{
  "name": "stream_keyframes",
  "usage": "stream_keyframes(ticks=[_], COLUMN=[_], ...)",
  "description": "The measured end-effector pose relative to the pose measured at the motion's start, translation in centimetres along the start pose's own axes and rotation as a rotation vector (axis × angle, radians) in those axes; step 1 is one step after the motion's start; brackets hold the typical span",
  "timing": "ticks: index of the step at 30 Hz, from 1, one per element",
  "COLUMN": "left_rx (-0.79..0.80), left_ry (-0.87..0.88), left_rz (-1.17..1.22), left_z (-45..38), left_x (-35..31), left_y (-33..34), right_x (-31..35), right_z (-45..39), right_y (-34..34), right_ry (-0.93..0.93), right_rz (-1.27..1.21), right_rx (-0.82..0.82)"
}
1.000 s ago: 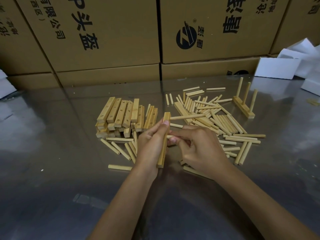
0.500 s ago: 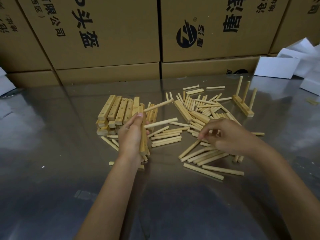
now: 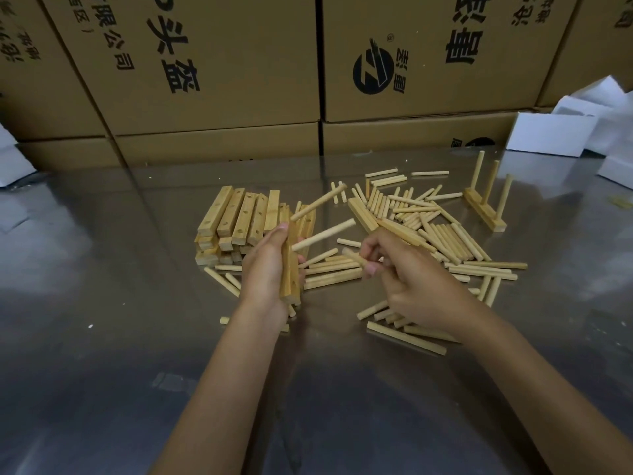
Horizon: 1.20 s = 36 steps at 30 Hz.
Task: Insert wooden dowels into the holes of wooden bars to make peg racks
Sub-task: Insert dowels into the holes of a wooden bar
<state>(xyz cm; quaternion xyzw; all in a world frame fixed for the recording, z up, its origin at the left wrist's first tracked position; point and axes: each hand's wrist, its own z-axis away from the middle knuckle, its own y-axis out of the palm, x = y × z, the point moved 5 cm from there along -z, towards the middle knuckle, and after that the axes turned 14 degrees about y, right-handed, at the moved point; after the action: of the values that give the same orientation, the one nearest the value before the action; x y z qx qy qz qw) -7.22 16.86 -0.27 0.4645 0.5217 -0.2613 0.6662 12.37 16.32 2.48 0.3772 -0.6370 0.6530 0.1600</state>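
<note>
Holding: left hand (image 3: pixel 270 269) grips the bar (image 3: pixel 289 269) upright above the table (image 3: pixel 102 303), two dowels (image 3: pixel 323 233) seated.
Change: right hand (image 3: pixel 411 289), half a second ago down in the dowel pile (image 3: pixel 428 228), now pinches a third dowel (image 3: pixel 354 257).
Meaning: likely last hole next.
Reference: finished rack (image 3: pixel 484 209) stands far right.

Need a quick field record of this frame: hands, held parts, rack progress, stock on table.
left hand: grips held bar, upright
held bar: two dowels in, sticking out to the right
right hand: pinches loose dowel, short of the bar
finished rack: three dowels, far right
bar stack: behind left hand
dowel pile: spread on steel table
</note>
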Motion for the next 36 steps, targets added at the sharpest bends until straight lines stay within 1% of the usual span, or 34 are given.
stream_keyframes(ticks=[4,6,7,9,13,16,19,21,22,26,30,33,36], left_rx=[-0.018,0.004,0.027,0.058,0.082,0.086,0.086,0.066,0.057,0.024,0.019,0.013,0.014], left_ry=[-0.018,-0.008,-0.014,-0.044,-0.075,-0.093,-0.081,-0.05,-0.031,0.029,0.086,0.108,0.129], left_rz=[0.028,0.026,0.022,0.022,0.06,0.077,0.074,0.052,0.048,0.05,0.014,-0.022,-0.02], left_z=[-0.1,0.0,0.1,0.3,0.7,0.8,0.7,0.7,0.6,0.3,0.4,0.6,0.7], left_x=[0.1,0.2,0.4,0.6,0.8,0.9,1.0,0.9,0.8,0.3,0.2,0.4,0.4], left_y=[0.0,0.3,0.4,0.7,1.1,1.3,1.3,1.1,1.0,0.9,1.0,1.0,1.0], right_x=[2.6,3.6,3.9,4.3,3.7,3.1,2.7,2.5,2.3,1.9,2.1,2.5,2.4], right_z=[1.1,1.5,1.7,1.9,1.6,1.3,1.1,1.1,1.1,1.2,1.4,1.5,1.4], right_y=[0.4,1.3,1.8,2.7,3.2,3.5,3.8,3.9,3.8,2.3,2.1,2.4,2.8], right_ry=[0.029,0.029,0.039,0.054,0.082,0.125,0.156,0.185,0.197,0.185,0.103,0.044,0.035], right_rz=[-0.706,-0.919,-0.992,-1.055,-1.089,-1.154,-1.16,-1.12,-1.058,-0.678,-0.458,-0.413,-0.469], right_rx=[0.195,0.249,0.281,0.323,0.298,0.328,0.353,0.349,0.331,0.273,0.183,0.117,0.1])
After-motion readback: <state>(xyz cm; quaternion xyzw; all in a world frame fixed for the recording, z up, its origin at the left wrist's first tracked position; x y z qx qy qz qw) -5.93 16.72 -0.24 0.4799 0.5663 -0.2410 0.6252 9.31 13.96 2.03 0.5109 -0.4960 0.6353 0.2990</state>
